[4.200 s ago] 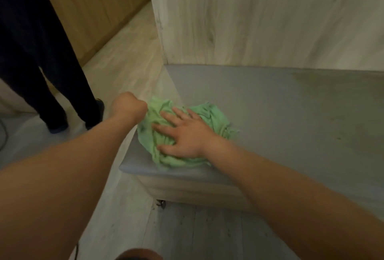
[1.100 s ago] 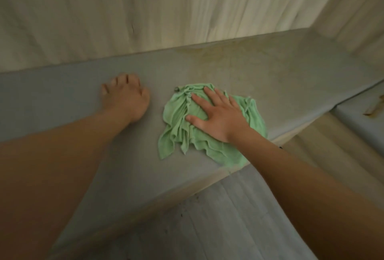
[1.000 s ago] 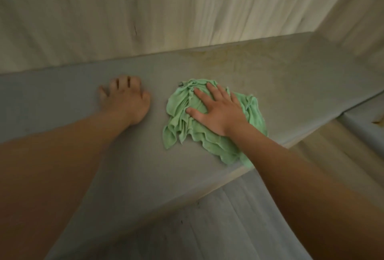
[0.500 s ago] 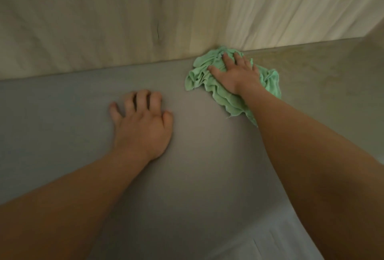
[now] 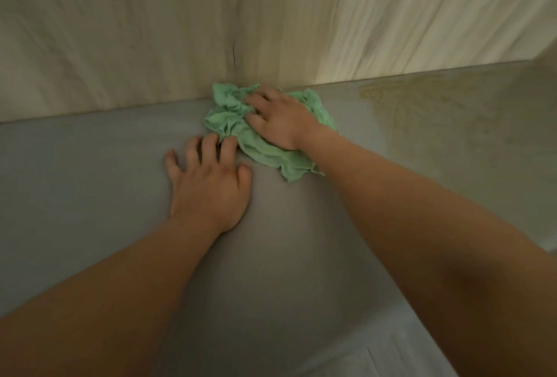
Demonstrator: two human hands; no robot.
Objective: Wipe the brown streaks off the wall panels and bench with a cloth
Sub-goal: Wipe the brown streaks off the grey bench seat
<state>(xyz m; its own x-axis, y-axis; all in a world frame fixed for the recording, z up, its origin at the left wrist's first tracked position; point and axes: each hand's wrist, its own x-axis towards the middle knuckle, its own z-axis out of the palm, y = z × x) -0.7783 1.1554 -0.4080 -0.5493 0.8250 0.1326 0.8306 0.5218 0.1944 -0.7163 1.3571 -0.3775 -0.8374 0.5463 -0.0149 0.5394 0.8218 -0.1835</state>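
Here, right grip [image 5: 281, 119] flat on cloth [image 5: 230, 118]

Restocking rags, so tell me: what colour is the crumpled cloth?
The crumpled cloth is light green; head view.

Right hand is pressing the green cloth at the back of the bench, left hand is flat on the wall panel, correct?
Not quite. The left hand lies flat on the bench, not on the wall panel. The right hand does press the green cloth at the back of the bench, as the head view shows.
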